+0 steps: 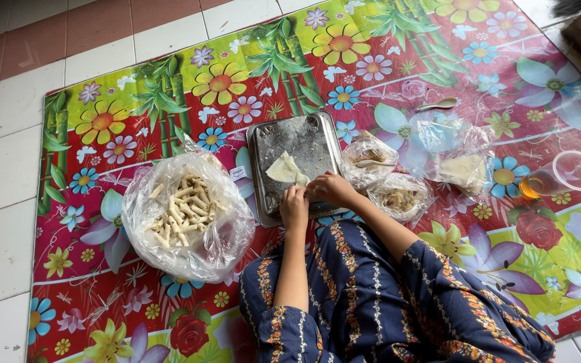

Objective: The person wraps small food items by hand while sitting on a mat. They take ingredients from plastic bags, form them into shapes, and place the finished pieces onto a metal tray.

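A metal tray (314, 134) lies on a flowered mat, with a thin pale wrapper sheet (285, 168) on it. My left hand (294, 205) and my right hand (331, 189) meet at the tray's near edge, fingers curled together on the wrapper's near corner. What lies under the fingers is hidden. To the left, a clear plastic bag (186, 215) holds several pale rolled sticks (181, 208).
Right of the tray sit clear bags: one with filling (400, 197), one with a spoon inside (369, 161), one with flat wrappers (462, 168). A loose spoon (438, 104) and a clear cup of amber liquid (563, 176) lie on the mat (136, 107). White and red floor tiles surround it.
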